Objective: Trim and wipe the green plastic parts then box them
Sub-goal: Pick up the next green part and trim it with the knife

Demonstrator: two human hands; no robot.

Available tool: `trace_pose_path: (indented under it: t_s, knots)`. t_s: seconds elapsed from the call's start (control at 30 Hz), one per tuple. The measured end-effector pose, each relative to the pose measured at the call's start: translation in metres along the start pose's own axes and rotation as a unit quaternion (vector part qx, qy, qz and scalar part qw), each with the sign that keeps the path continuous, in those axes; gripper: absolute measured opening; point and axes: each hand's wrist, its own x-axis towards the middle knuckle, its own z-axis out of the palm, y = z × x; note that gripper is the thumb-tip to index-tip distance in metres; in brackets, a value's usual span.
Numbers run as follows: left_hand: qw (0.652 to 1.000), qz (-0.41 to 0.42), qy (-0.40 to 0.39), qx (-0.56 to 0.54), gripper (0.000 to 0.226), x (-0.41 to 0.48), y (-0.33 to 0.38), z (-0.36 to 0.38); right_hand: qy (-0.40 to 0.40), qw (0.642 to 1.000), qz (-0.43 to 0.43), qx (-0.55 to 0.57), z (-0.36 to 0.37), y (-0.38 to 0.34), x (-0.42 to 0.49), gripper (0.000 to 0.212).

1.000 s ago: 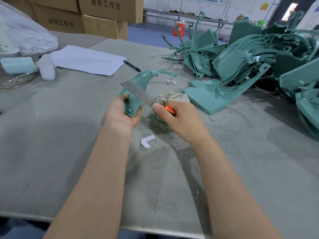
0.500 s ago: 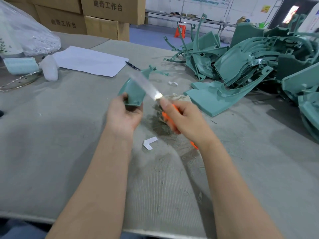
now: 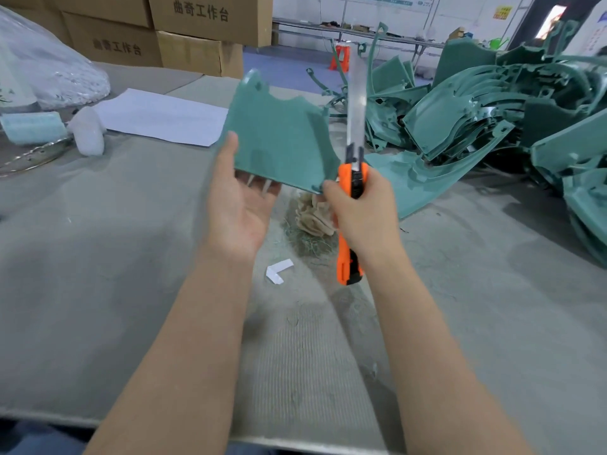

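Mid-trim, probably. Got the part (image 3: 279, 142) up off the worktop (image 3: 98, 257), pinched in the left grip (image 3: 239, 205), thumb on its front face. Got the right grip (image 3: 364, 218) wrapped tight round the knife (image 3: 353, 178), blade straight up just beside the part's right edge, thumb tip touching the bottom corner. Best to steady that corner, lay the blade nearly flat along the edge and shave outward, away from the left thumb. Would pull that long blade in a bit too, probably flexes. Can't see the left fingers behind the part, can't make out any flash on the edges, can't tell whether the cartons (image 3: 197, 27) at the back are for packing.
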Motion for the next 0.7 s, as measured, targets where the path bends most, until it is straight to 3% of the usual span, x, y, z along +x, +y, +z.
trace_pose_path:
  t_s: [0.1,0.23,0.33,0.5,0.7]
  knots:
    - [0.999,-0.006,-0.007,0.031,0.024,0.001,0.013,-0.004,0.016,1.0,-0.004,-0.008,-0.02,0.004,0.009,0.017]
    - [0.978,-0.039,-0.01,0.207,0.015,0.003,0.006,-0.007,0.018,0.997,-0.036,-0.069,-0.031,0.01,0.012,0.018]
    - [0.964,-0.013,0.011,0.267,0.009,0.004,-0.001,-0.009,0.045,0.999,0.009,-0.014,-0.03,0.013,0.014,0.016]
    - [0.966,0.04,0.056,0.25,0.007,0.007,0.003,-0.01,0.141,0.981,0.093,0.093,-0.042,0.017,0.019,0.016]
    - [0.975,0.027,0.065,0.209,0.005,0.006,0.001,-0.01,0.047,0.99,0.133,-0.009,-0.044,0.029,0.022,0.016]
